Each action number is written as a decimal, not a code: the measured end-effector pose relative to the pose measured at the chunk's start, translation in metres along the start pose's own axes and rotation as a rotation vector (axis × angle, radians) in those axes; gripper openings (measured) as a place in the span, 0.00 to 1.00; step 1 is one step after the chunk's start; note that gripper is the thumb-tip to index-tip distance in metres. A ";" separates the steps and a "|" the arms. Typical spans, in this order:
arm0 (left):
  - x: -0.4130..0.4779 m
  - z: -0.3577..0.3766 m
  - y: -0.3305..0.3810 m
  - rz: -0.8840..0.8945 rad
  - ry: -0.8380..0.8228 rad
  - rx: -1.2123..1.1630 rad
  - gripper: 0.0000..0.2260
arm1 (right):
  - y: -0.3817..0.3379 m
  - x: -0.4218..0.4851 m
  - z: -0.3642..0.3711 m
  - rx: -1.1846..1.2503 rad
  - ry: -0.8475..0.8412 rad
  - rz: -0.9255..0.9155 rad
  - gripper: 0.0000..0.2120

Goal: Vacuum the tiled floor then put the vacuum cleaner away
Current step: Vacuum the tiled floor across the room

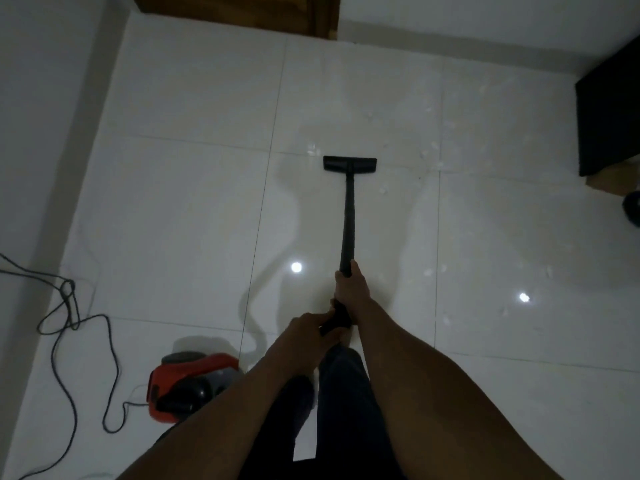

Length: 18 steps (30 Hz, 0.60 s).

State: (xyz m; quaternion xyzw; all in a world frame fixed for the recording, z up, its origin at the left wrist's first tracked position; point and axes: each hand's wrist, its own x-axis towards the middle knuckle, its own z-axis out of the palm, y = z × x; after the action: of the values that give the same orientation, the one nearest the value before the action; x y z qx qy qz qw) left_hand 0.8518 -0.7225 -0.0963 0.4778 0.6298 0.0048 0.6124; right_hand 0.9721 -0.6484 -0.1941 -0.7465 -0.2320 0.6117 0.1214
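Note:
A black vacuum wand (349, 216) runs from my hands out to its flat floor head (349, 164), which rests on the white tiled floor (180, 188). My right hand (351, 289) grips the wand higher up the tube. My left hand (306, 329) grips the black handle end just behind it. The red and grey vacuum cleaner body (188, 382) sits on the floor at my lower left. Small white scraps (433, 147) lie scattered on the tiles to the right of the head.
A dark power cord (69, 317) loops over the floor at the left beside the wall. A black cabinet (609, 112) stands at the right edge, with a dark round object (632, 209) below it. A wooden door frame (311, 15) is at the top. My dark trouser legs (343, 403) are below.

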 end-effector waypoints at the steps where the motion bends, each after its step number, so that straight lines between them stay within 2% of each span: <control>1: 0.010 -0.010 0.006 0.007 -0.008 0.014 0.17 | -0.011 0.008 0.000 0.000 0.008 -0.003 0.29; 5: 0.053 -0.048 0.033 0.025 -0.043 0.052 0.22 | -0.057 0.043 -0.006 0.051 0.026 -0.005 0.26; 7: 0.078 -0.061 0.049 0.027 -0.051 0.034 0.22 | -0.084 0.063 -0.014 0.044 0.031 0.003 0.28; 11: 0.128 -0.079 0.085 0.011 -0.060 -0.025 0.22 | -0.132 0.107 -0.034 -0.093 0.024 -0.056 0.31; 15: 0.172 -0.093 0.129 -0.019 -0.059 -0.088 0.31 | -0.181 0.143 -0.058 -0.155 0.008 -0.088 0.31; 18: 0.211 -0.109 0.161 -0.068 -0.029 -0.173 0.31 | -0.221 0.175 -0.072 -0.150 0.003 -0.065 0.31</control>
State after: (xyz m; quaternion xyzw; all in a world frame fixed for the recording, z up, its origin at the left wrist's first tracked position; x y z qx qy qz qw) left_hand 0.9066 -0.4443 -0.1356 0.4013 0.6338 0.0315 0.6605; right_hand 1.0239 -0.3643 -0.2252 -0.7464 -0.3013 0.5872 0.0853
